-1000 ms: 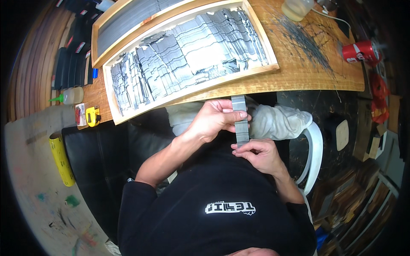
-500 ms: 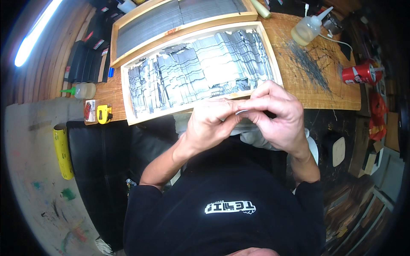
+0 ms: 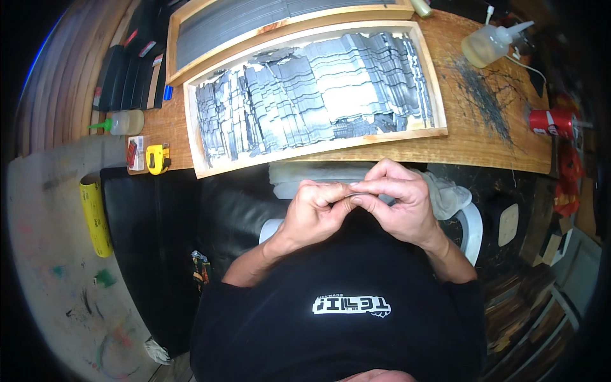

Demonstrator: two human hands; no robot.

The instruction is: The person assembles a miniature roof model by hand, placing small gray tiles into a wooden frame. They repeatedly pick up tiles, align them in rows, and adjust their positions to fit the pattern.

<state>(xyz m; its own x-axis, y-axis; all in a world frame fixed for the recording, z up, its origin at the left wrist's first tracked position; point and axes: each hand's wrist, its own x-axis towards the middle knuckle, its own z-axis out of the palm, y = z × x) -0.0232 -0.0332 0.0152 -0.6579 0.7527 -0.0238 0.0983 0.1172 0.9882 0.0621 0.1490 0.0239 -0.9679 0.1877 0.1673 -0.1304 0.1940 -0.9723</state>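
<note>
A thin grey strip (image 3: 358, 194) is pinched between my two hands, just in front of my chest. My left hand (image 3: 312, 213) is closed on one end of it with thumb and fingertips. The other end sits in the closed fingers of my right hand (image 3: 402, 207), whose fingertips meet those of the left. Most of the strip is hidden by the fingers. Beyond the hands, on the table, lies a shallow wooden tray (image 3: 321, 151) covered with rows of shiny grey strips (image 3: 283, 95), some of them jumbled at the left.
A second wooden tray (image 3: 219, 60) with dark grey strips lies behind. Thin dark slivers (image 3: 490, 105) are scattered at right, near a squeeze bottle (image 3: 487, 46) and a red can (image 3: 550, 122). At left are a yellow tape measure (image 3: 158, 159) and a green-tipped bottle (image 3: 127, 122).
Both hands have come back from the tray's front edge toward my chest, still pinching the strip. My view has shifted, so the tray sits a little farther off and rightward.
</note>
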